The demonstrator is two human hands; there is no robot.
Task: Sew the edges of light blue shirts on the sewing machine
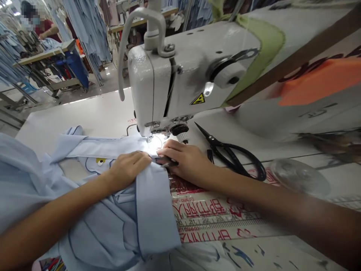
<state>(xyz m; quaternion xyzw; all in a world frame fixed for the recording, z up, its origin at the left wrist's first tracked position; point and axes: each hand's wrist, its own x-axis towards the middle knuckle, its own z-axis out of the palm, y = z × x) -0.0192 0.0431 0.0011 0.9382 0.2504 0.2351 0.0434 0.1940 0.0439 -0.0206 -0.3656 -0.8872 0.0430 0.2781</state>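
A light blue garment (pixel 158 210) with dark blue piping lies in folds over the front of the sewing machine (pixel 146 86), its band running under the lit needle area. My left hand (pixel 128 169) is closed on the cloth just left of the needle, fingers together and pressing down. My right hand (pixel 187 160) is to the right of the needle, its index fingertip at the cloth's edge. Beneath its curled fingers show the dark metal blades of what look like thread snips (pixel 167 163); the rest is hidden by the palm. A yellow-and-white printed patch (pixel 100 162) shows on the garment.
Black scissors (pixel 225 148) lie right of the needle, with a clear round dish (pixel 300 177) beyond. A printed ruler strip (pixel 214 220) runs along the table front. Orange cloth (pixel 321 81) hangs at the machine's right. Behind, another person (pixel 49 30) works among hanging blue garments (pixel 90 30).
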